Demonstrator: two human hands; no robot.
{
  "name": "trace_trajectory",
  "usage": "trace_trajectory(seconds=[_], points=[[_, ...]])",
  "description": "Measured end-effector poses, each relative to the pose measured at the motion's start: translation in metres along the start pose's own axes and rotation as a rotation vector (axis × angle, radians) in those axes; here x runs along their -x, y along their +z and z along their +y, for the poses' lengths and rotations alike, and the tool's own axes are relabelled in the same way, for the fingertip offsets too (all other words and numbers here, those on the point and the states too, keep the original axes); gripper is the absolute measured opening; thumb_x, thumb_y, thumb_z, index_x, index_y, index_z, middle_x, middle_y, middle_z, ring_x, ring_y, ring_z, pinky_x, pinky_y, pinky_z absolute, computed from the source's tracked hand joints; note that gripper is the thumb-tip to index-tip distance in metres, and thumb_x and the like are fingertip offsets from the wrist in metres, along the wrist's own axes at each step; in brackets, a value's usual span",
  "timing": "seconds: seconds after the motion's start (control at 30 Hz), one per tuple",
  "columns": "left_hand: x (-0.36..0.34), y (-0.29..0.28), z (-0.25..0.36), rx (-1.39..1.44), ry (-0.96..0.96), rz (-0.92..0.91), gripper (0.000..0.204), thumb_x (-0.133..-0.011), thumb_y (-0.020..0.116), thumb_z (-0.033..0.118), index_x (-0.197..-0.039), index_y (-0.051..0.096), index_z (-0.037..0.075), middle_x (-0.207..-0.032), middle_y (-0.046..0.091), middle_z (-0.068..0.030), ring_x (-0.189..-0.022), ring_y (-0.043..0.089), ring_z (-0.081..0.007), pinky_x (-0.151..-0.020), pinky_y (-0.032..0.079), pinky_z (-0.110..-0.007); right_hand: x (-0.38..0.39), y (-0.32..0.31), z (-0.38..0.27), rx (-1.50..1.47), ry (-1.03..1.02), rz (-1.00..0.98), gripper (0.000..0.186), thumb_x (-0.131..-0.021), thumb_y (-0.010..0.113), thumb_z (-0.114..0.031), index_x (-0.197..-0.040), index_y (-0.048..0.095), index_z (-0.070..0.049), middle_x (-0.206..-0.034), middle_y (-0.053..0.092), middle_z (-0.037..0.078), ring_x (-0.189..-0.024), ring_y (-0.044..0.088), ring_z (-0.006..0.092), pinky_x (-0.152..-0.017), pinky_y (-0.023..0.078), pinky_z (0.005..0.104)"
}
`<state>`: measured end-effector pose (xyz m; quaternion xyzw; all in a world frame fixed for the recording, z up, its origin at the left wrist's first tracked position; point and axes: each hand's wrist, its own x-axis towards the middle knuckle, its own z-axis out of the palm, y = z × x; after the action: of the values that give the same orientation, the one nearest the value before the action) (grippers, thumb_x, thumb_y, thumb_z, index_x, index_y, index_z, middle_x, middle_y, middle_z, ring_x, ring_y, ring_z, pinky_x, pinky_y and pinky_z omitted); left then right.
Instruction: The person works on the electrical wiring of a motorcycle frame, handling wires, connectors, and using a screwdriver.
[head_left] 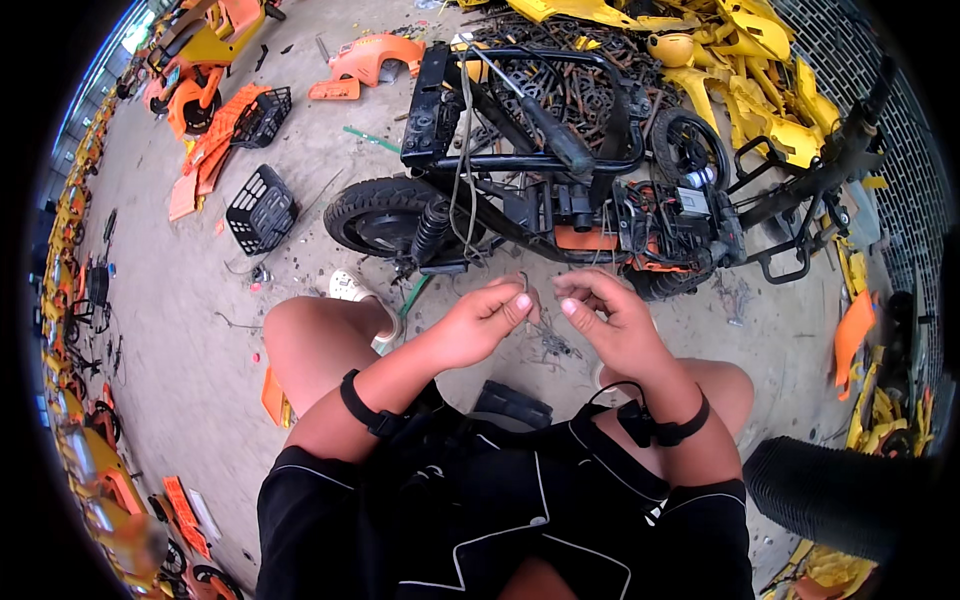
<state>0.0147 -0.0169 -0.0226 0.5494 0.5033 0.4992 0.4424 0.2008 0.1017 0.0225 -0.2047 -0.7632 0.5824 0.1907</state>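
Note:
In front of me my left hand [497, 312] is closed, thumb pressed to the curled fingers; a small thin dark piece shows at its fingertips, too small to name. Just to its right, my right hand [608, 312] has its fingers bent toward the thumb, and what they pinch, if anything, cannot be made out. The two hands are slightly apart. Beyond them lies a stripped black scooter frame [540, 162] with a rear wheel [385, 215] and exposed wiring. A tool with a dark handle [562, 142] rests across the frame. Small metal bits [557, 346] lie on the floor below my hands.
A dark pile of metal parts [610, 95] and yellow body panels [745, 90] stand behind the frame. Black baskets [262, 210] and orange panels [375, 60] lie to the left. A black ribbed object [820, 497] is at lower right, a dark block [512, 403] between my legs.

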Motion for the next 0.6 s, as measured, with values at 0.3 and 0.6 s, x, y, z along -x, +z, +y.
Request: trace_trajectory(seconds=[0.3,0.6], points=[[0.013,0.007,0.005,0.189,-0.227,0.007,0.032,-0.103,0.041,0.027,-0.093,0.057,0.001,-0.079,0.059,-0.0020,-0.079,0.054,-0.0116,-0.076,0.045,-0.027,-0.032,0.019,-0.005,0.088,-0.117,-0.033,0.023,-0.088,0.065,-0.009,-0.109,0.063,-0.001,-0.098,0.062,0.007,-0.078,0.059,0.0143,-0.062,0.047,0.0258],[0.014,-0.003,0.006,0.425,-0.174,0.048,0.029,-0.102,0.044,0.025,-0.104,0.058,-0.001,-0.085,0.062,-0.0067,-0.078,0.057,-0.0148,-0.075,0.047,-0.029,-0.049,0.024,-0.009,-0.160,-0.088,-0.083,0.011,-0.092,0.057,-0.003,-0.100,0.061,0.004,-0.091,0.060,0.009,-0.068,0.065,0.0144,-0.061,0.049,0.0265]])
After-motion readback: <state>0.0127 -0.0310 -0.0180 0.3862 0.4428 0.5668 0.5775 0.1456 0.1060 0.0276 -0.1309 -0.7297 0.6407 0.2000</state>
